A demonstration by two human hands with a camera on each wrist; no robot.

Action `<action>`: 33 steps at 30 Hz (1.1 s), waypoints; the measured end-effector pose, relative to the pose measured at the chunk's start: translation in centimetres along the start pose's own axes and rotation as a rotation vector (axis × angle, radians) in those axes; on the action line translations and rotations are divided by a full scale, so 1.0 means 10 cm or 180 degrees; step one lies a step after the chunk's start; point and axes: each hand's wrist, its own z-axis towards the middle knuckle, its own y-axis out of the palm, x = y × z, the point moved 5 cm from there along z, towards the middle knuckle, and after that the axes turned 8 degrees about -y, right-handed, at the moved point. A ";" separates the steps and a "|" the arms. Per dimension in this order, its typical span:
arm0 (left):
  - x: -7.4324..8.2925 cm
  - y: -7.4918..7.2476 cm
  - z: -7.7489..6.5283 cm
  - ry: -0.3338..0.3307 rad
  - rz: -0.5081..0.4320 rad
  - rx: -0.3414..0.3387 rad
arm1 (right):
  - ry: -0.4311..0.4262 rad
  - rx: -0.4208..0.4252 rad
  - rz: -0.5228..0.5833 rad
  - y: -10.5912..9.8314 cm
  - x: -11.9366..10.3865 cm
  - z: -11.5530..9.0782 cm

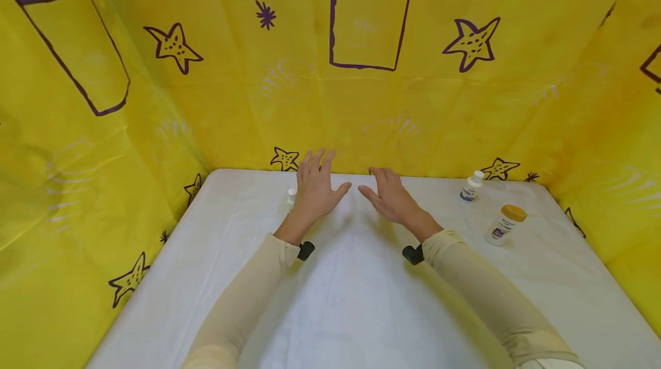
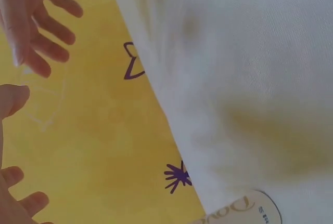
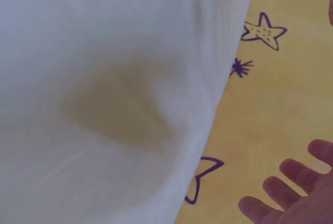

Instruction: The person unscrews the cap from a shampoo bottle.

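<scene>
Both hands hover over the far part of the white-covered table (image 1: 341,300), holding nothing. My left hand (image 1: 316,192) has its fingers spread and stretched toward the yellow backdrop. Opposite it, my right hand (image 1: 395,199) has relaxed, extended fingers, its thumb pointing at the left thumb with a small gap between. A white-capped bottle (image 1: 291,194) stands just left of the left hand, mostly hidden behind it. In the left wrist view, a pale container with a "Dove" label (image 2: 255,211) shows at the bottom edge.
To the right stand a small white bottle with a blue label (image 1: 469,190) and, closer, a clear-white bottle with an orange-gold cap (image 1: 505,225). Yellow cloth (image 1: 232,99) with purple drawings walls the table at the back and both sides.
</scene>
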 end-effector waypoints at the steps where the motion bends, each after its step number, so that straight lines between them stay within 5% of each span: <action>1: -0.02 -0.02 -0.01 -0.0010 -0.0038 0.0041 | 0.0000 -0.0003 0.0019 0.00 -0.02 0.01; 21: -0.59 -0.26 -0.12 -0.0593 -0.0734 0.0055 | -0.0004 0.0072 0.0769 0.15 -0.33 0.18; 33: -0.86 -0.20 -0.16 -0.0959 -0.0701 -0.0038 | 0.0002 0.0085 0.1134 0.30 -0.55 0.31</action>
